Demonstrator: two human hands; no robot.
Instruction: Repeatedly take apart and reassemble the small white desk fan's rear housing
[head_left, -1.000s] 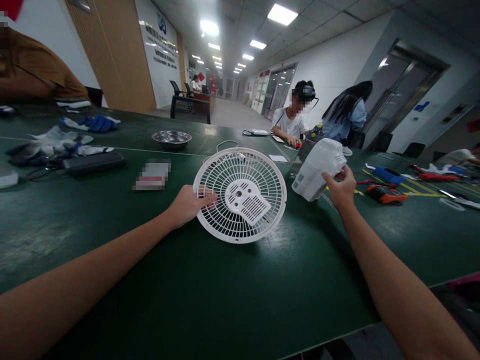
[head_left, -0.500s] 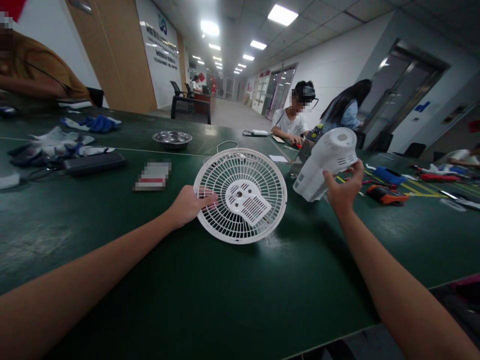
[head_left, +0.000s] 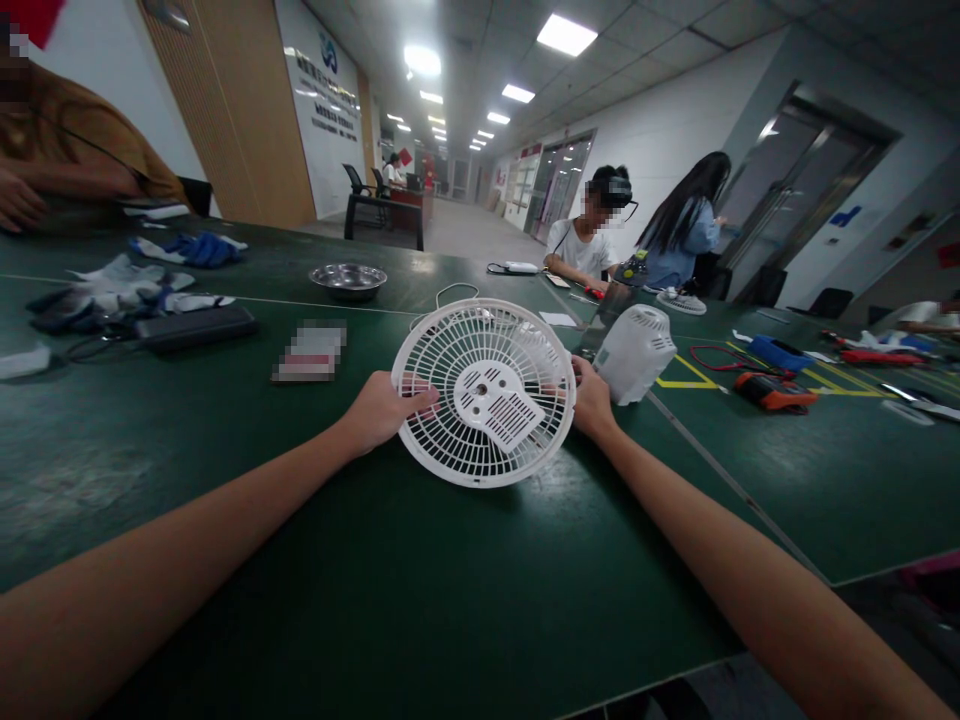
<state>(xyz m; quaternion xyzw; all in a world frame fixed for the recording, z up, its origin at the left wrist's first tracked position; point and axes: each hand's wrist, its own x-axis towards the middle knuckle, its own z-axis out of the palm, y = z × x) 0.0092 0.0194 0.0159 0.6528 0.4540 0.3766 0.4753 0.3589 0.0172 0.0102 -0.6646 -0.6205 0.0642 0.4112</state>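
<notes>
A round white fan grille [head_left: 435,440] with a slotted hub in its middle stands tilted toward me. My left hand [head_left: 382,410] is closed on its left rim, thumb in front and fingers showing behind the bars. At the opposite rim, my right hand [head_left: 594,400] grips the grille, its fingers partly hidden behind the bars. Just right of that hand a white plastic fan housing [head_left: 637,355] rests on the table, apart from the grille. Something pale shows through the upper right bars; I cannot make it out. A thin cable [head_left: 457,287] loops out behind the grille.
Beyond the grille are a metal bowl [head_left: 349,280] and a dark bottle [head_left: 609,305]. Gloves [head_left: 124,290] and a black case [head_left: 196,327] lie left. An orange-black multimeter [head_left: 772,391] and a blue item [head_left: 780,350] lie right. Other people sit or stand around the green table [head_left: 420,590].
My right hand has set the white housing down on the table and let go of it. It has moved left to the grille's right rim. My left hand keeps its hold.
</notes>
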